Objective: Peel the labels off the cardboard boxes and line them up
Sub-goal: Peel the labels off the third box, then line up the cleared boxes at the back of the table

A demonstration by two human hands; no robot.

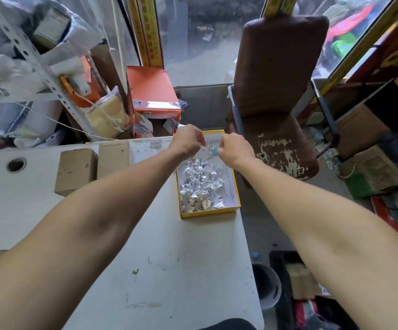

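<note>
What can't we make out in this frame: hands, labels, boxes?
- Fingertips of left hand and right hand: turned away in the head view; only a small scrap shows between them, so the grip is unclear.
- Print on crumpled labels in the yellow box: too small.
- Cardboard boxes on the table: the left forearm covers their right end, so the row's extent and any labels left are unknown.
</note>
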